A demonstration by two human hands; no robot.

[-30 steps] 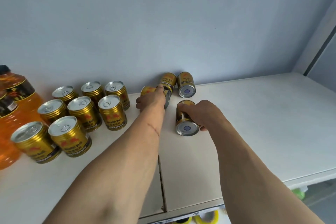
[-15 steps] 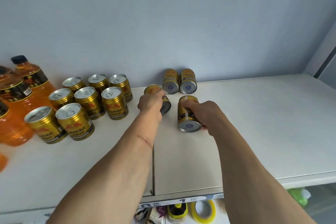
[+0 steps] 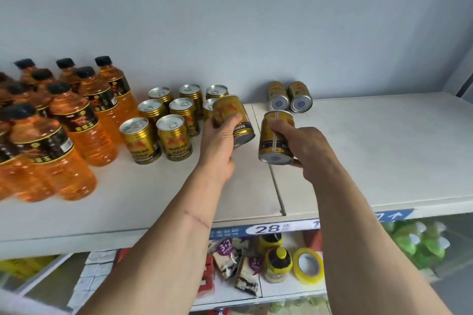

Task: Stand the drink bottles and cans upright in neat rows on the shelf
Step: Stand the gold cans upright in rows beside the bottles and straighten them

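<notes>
- Setting: a white shelf (image 3: 371,151) against a pale blue-grey wall (image 3: 230,20); a price strip (image 3: 271,228) runs along its front edge, and packets and a roll of yellow tape (image 3: 308,265) lie on the lower shelf.
- Orange bottles (image 3: 69,123): black-capped, standing in a cluster at the left end of the shelf. Plastic, full by the look of them, so probably heavy and a little yielding; best held round the labelled body.
- Standing cans (image 3: 174,135): gold, pull-tabs up, in rows just right of the bottles.
- Lying cans (image 3: 290,98): two on their sides at the back against the wall, touching each other, bases towards the camera. Not yet stood up.
- Left hand (image 3: 220,140): wrapped round the side of a gold can (image 3: 231,115), thumb across the front. This can is tilted and held above the shelf, just beside the right end of the standing rows.
- Right hand (image 3: 304,148): curled round a second can (image 3: 277,135), thumb on the near side, fingers behind. This can is tilted too, its base facing the camera, clear of the shelf over the seam between the two boards.
- Handling: the cans look rigid and smooth; if full, they are compact and fairly weighty. A mid-body grip seems soundest, since the metal may be slippery and the thin wall could dent if squeezed hard. Set the base down flat.
</notes>
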